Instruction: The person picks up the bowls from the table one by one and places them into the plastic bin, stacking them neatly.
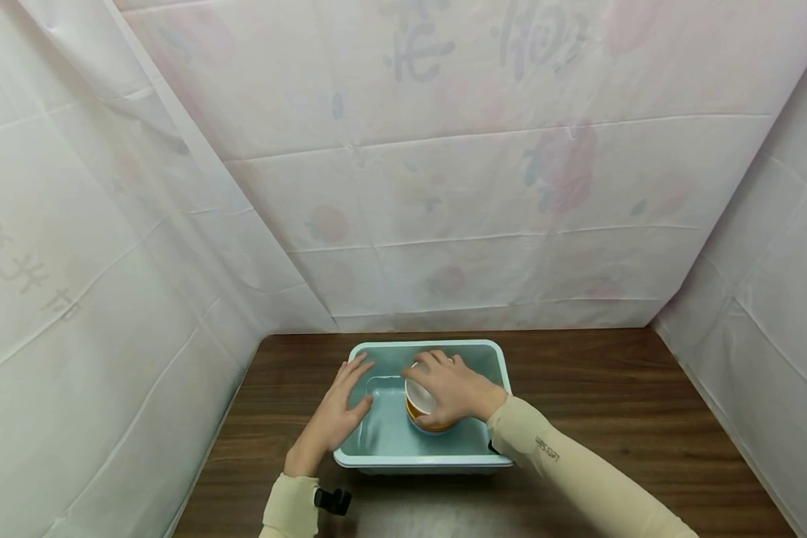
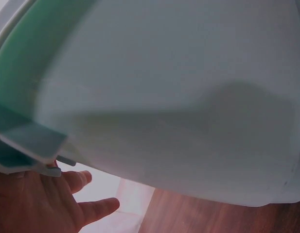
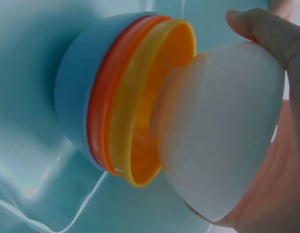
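A white bowl (image 3: 218, 121) is gripped at its rim by my right hand (image 1: 456, 390), thumb on the near side. It sits tilted in the mouth of a yellow bowl (image 3: 125, 107). Nested beneath are an orange bowl (image 3: 98, 107) and, outermost, a blue bowl (image 3: 74, 87). This stack stands on the floor of a light teal plastic basin (image 1: 430, 461), right of its middle. My left hand (image 1: 329, 422) hovers at the basin's left rim, fingers spread and nothing held; whether it touches the rim I cannot tell.
The basin stands on a dark brown wooden table (image 1: 592, 418). White printed sheets (image 1: 444, 224) hang behind and at both sides. A pale curved surface (image 2: 188, 73) fills most of the left wrist view.
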Demonstrator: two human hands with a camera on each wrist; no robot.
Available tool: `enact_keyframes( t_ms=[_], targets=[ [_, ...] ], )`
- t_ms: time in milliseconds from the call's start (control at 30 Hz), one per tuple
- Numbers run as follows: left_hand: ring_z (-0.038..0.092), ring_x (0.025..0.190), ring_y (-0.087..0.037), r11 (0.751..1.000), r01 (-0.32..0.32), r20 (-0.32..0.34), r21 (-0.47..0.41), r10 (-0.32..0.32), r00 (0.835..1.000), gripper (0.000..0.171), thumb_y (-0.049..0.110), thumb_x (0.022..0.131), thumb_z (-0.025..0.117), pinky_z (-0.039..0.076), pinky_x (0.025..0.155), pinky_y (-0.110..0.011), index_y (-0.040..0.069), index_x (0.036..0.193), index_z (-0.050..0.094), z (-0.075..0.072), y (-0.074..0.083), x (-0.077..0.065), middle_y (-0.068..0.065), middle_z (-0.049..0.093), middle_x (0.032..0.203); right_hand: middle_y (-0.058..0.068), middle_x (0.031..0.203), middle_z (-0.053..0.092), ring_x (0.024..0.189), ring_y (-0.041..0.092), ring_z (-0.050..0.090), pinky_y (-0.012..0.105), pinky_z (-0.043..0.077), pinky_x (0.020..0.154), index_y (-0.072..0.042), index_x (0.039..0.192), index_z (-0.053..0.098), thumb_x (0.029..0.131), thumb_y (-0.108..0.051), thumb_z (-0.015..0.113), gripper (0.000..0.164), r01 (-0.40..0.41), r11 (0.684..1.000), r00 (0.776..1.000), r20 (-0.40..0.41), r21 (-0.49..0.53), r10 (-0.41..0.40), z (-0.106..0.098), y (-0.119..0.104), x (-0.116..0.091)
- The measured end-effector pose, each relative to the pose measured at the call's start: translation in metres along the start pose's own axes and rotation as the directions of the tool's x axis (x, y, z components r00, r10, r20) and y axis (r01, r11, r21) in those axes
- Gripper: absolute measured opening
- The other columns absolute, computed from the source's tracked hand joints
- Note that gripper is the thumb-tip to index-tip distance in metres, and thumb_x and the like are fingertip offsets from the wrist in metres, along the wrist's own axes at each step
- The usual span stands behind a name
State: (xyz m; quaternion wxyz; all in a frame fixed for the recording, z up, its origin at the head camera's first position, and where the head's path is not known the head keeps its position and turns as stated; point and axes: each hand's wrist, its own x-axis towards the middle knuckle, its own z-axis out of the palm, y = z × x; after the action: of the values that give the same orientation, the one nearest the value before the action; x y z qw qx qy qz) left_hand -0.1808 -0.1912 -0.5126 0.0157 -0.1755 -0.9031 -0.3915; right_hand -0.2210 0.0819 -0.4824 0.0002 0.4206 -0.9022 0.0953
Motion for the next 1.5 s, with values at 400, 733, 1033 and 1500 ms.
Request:
enact_keyframes(
  t_ms=[400, 733, 1033, 1500],
  targets=[
    [0.009, 0.158, -0.045, 1.0, 0.007, 0.002, -0.002, -0.007, 1.0, 0.058, 0.021, 0.102, 0.063, 0.02, 0.12, -0.072, 0.012, 0.156, 0.045, 0.0, -0.001, 0.0, -0.005, 0.026, 0.171, 0.012, 0.148, 0.048, 0.134, 0.034, 0.049, 0.057, 0.052, 0.091, -0.026, 0.148, 0.052, 0.08, -0.063, 0.079, 0.082, 0.005, 0.995, 0.998, 0.07, -0.102, 0.002, 0.008, -0.007, 0.004],
    [0.008, 0.159, -0.043, 1.0, 0.018, 0.016, -0.017, -0.018, 1.0, 0.058, 0.021, 0.102, 0.063, 0.019, 0.12, -0.071, 0.014, 0.157, 0.044, 0.001, -0.001, 0.0, -0.003, 0.025, 0.171, 0.012, 0.149, 0.048, 0.135, 0.034, 0.049, 0.056, 0.053, 0.089, -0.026, 0.147, 0.051, 0.075, -0.067, 0.082, 0.089, -0.006, 0.987, 0.996, 0.091, -0.158, 0.02, 0.017, -0.005, 0.006],
    [0.008, 0.159, -0.043, 0.999, 0.016, 0.009, -0.035, -0.015, 1.0, 0.058, 0.021, 0.103, 0.063, 0.019, 0.121, -0.071, 0.012, 0.156, 0.044, 0.0, 0.0, -0.001, -0.002, 0.025, 0.171, 0.011, 0.148, 0.047, 0.135, 0.032, 0.049, 0.055, 0.054, 0.089, -0.027, 0.148, 0.048, 0.071, -0.069, 0.084, 0.095, -0.025, 0.98, 0.99, 0.13, -0.195, 0.051, 0.022, -0.006, 0.01],
    [0.01, 0.159, -0.042, 1.0, -0.002, 0.0, -0.028, 0.002, 1.0, 0.057, 0.021, 0.102, 0.064, 0.019, 0.122, -0.068, 0.011, 0.155, 0.045, 0.0, -0.001, -0.001, -0.005, 0.027, 0.17, 0.011, 0.149, 0.046, 0.136, 0.033, 0.048, 0.057, 0.052, 0.094, -0.028, 0.149, 0.047, 0.07, -0.069, 0.084, 0.096, -0.035, 0.985, 0.984, 0.165, -0.171, 0.064, 0.021, -0.007, 0.008]
  ],
)
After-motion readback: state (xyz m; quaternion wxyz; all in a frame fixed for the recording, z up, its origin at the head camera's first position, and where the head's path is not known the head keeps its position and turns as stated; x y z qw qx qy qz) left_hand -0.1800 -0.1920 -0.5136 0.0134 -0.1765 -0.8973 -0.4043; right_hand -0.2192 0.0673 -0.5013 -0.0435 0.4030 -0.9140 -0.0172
